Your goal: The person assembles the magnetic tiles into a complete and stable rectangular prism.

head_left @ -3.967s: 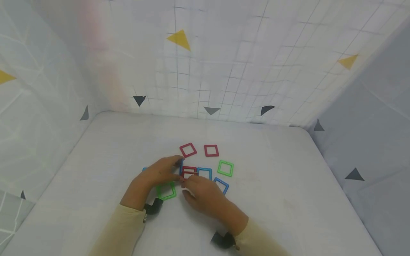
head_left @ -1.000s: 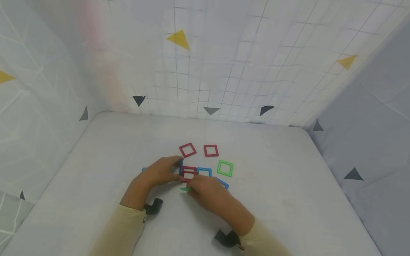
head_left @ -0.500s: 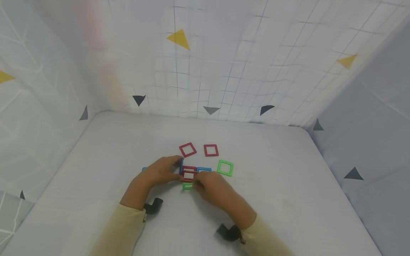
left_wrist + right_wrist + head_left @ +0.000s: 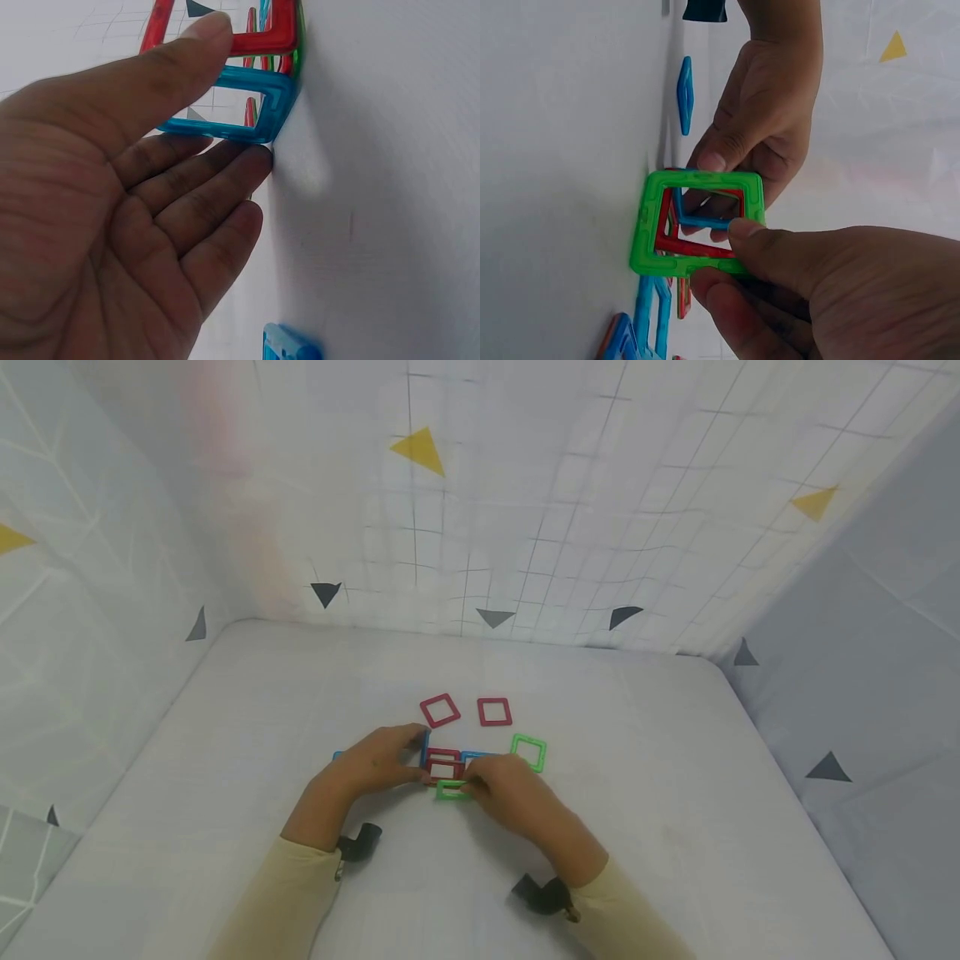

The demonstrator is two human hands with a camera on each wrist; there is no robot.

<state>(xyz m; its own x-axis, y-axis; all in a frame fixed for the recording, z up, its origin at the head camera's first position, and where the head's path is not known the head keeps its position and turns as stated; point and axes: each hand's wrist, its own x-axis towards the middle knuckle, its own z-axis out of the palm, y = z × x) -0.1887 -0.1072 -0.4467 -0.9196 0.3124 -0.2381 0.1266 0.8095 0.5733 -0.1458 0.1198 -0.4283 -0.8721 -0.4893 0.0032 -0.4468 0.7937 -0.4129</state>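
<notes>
My left hand holds an upright blue square magnetic tile between thumb and fingers. Its thumb also rests on the upright red tile joined at the near side. Between the thumb and fingers of my right hand is a green square magnetic tile, pinched by one side. This open frame stands on edge close in front of the red tile, overlapping it in the right wrist view. A blue tile lies flat right of the red ones, partly hidden by my right hand.
Farther back on the white table lie two red tiles, one tilted and one straighter. Another green tile is right of them, its near edge by my right hand. A blue tile peeks out behind my left wrist.
My right hand has picked up the green tile that lay near my left wrist, turned it upright and brought it to the red tile. My left hand has stayed in place.
</notes>
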